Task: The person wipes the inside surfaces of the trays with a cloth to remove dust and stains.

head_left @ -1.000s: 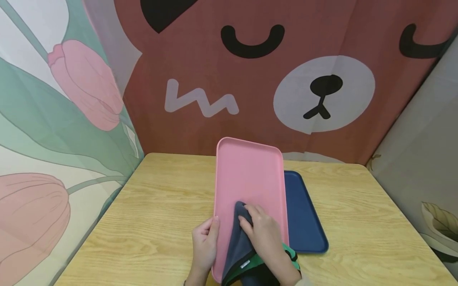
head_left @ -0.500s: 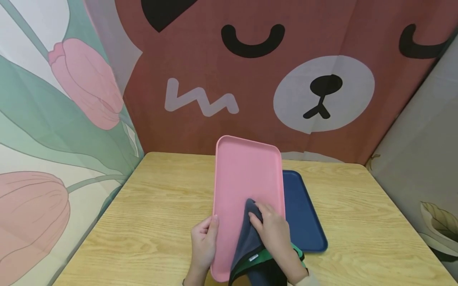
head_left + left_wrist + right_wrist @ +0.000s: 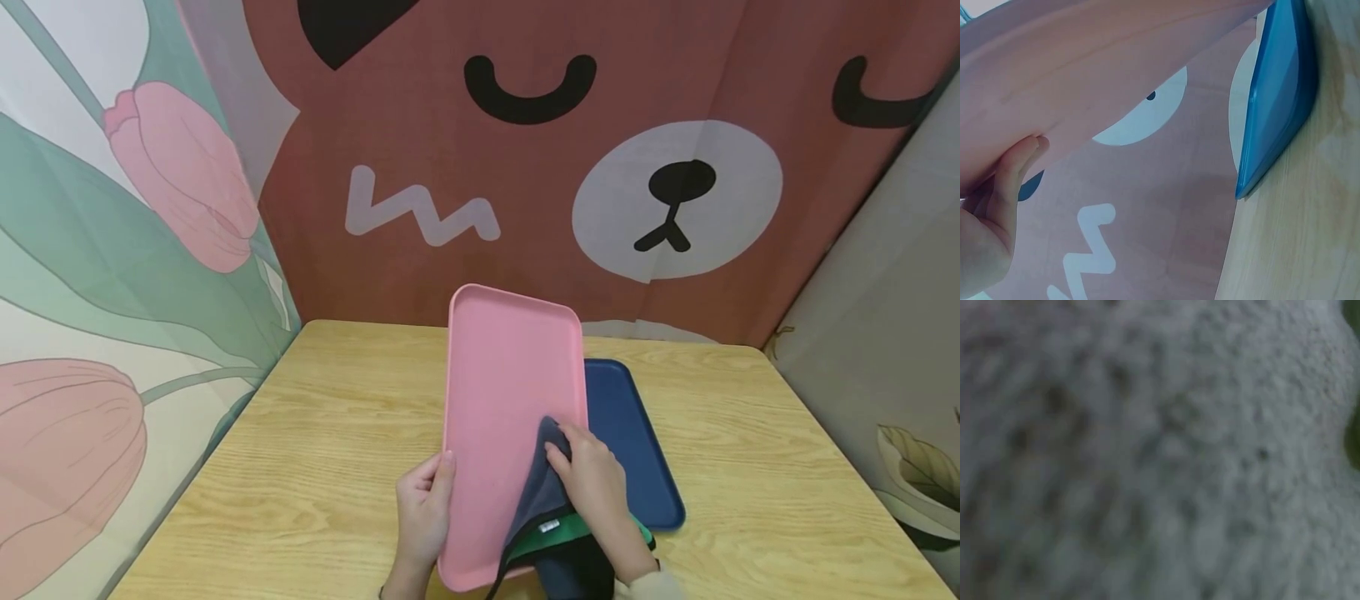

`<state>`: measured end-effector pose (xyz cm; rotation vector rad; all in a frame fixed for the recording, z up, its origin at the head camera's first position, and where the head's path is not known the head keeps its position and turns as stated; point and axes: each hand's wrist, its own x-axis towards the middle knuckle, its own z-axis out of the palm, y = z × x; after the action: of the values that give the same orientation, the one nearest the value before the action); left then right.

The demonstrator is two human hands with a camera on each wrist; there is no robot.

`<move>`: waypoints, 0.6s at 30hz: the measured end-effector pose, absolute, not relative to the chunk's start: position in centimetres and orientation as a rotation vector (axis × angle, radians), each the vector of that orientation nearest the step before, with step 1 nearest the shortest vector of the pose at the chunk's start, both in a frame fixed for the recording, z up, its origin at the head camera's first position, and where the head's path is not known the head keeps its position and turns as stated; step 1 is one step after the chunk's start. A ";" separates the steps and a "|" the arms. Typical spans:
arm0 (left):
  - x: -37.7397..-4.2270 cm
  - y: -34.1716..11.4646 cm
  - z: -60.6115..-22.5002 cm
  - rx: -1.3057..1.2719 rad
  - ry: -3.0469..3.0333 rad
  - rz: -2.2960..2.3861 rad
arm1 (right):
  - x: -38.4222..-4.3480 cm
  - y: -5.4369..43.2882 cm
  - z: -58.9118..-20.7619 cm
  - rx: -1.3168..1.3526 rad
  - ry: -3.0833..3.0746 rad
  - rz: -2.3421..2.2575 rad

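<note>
A pink rectangular tray (image 3: 510, 358) is held tilted up above the table, its inner face toward me. My left hand (image 3: 423, 508) grips its left edge, thumb on the front rim; the left wrist view shows the fingers (image 3: 1016, 162) against the tray's underside. My right hand (image 3: 592, 479) holds a grey cloth (image 3: 534, 500) with green and black trim against the tray's lower right part. Part of the cloth hangs below the wrist. Blurred cloth fabric (image 3: 1166, 456) fills the right wrist view.
A dark blue tray (image 3: 637, 450) lies on the wooden table (image 3: 315, 433) behind the pink one, partly hidden by it. A printed bear curtain (image 3: 420, 283) hangs along the table's far edge, with floral fabric (image 3: 172, 317) at the left.
My right hand has slid the cloth rightward across the pink tray toward its right edge. The pink tray and my left hand have shifted slightly left.
</note>
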<state>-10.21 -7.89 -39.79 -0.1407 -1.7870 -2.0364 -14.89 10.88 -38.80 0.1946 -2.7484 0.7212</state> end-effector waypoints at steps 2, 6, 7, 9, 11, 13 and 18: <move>-10.2 -7.9 -39.8 -0.147 -1.779 -2.034 | -15.2 11.3 -38.8 0.170 -2.791 0.718; -10.2 -8.0 -39.9 -0.137 -1.772 -2.018 | -15.7 12.1 -38.9 0.116 -2.867 0.696; -10.1 -8.0 -39.9 -0.131 -1.772 -2.013 | -15.8 12.2 -38.9 0.106 -2.879 0.691; -10.1 -8.1 -39.9 -0.124 -1.777 -2.008 | -16.0 12.4 -39.0 0.092 -2.895 0.696; -10.1 -8.2 -39.9 -0.120 -1.778 -2.006 | -16.1 12.5 -39.1 0.089 -2.905 0.707; -10.2 -8.2 -39.9 -0.118 -1.779 -2.008 | -16.2 12.6 -39.1 0.092 -2.910 0.713; -10.5 -8.4 -40.0 -0.137 -1.753 -2.016 | -16.5 12.5 -39.2 0.084 -2.902 0.728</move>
<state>-10.51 -8.37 -39.98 -0.1365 -1.7527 -2.0165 -16.50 12.55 -39.16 0.0844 -2.9023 0.7283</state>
